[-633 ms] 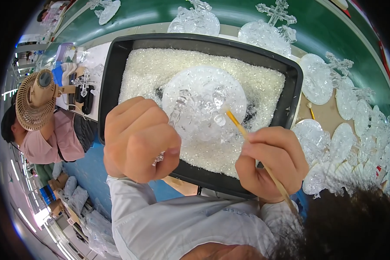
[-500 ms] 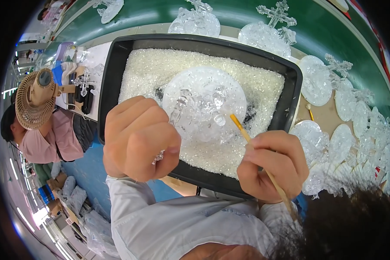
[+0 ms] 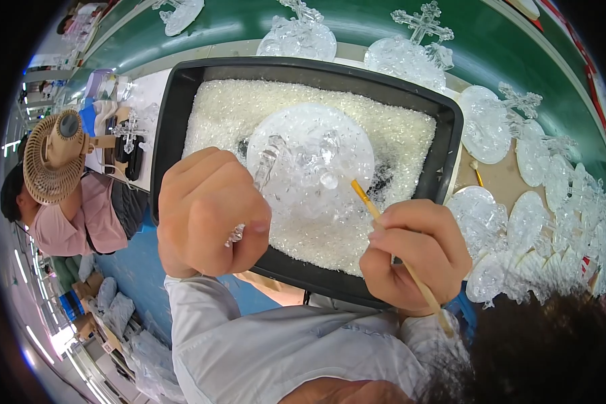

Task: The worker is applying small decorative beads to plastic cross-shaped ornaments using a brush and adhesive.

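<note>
Clear crystal fills the middle of this downward view: a round, see-through disc ornament (image 3: 310, 158) with faceted stones on its face is held above a black plastic tray (image 3: 175, 114). White crystal granules (image 3: 397, 138) cover most of the tray's floor. The left hand (image 3: 205, 215) is closed in a fist around the ornament's clear stem, gripping it at the disc's lower left edge, with a bit of crystal showing between the fingers. The right hand (image 3: 417, 252) is closed around a thin wooden stick (image 3: 390, 239), held like a pen; its orange tip touches or sits just over the disc's lower right part. Both forearms wear pale grey sleeves (image 3: 276, 343). Beyond the tray, on a green and tan table (image 3: 498, 172), lie many similar clear discs (image 3: 485, 124), some topped with crosses. At far left, another person in a pink top (image 3: 67, 225) sits beside a tan fan (image 3: 50, 158).
</note>
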Available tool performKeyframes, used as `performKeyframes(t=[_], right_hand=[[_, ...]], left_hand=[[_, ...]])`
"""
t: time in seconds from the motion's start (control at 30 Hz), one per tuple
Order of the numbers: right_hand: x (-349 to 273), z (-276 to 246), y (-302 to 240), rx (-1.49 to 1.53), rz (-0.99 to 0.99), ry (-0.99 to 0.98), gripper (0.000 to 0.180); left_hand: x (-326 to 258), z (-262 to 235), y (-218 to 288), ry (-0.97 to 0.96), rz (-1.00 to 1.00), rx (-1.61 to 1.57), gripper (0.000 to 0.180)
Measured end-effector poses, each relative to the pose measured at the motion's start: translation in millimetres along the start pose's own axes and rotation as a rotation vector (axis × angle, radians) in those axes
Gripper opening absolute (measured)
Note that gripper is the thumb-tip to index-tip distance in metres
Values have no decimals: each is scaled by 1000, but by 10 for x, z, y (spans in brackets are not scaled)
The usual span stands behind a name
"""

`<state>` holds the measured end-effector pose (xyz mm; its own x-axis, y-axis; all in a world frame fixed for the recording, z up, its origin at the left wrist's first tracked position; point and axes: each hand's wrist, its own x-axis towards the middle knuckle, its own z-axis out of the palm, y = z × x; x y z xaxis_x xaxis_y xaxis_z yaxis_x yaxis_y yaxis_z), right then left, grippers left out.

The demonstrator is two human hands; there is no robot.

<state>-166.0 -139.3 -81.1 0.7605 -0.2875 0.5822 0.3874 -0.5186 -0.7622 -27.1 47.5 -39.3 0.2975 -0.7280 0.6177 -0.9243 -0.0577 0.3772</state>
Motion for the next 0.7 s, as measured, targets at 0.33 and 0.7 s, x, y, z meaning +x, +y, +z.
performKeyframes(t=[0.33, 0.7], right_hand=[[-53, -14, 24, -74, -33, 102, 15], [-145, -13, 89, 161, -69, 185, 5]], left_hand=[[-19, -1, -66, 35, -22, 51, 44], [68, 34, -161, 277, 47, 63, 24]])
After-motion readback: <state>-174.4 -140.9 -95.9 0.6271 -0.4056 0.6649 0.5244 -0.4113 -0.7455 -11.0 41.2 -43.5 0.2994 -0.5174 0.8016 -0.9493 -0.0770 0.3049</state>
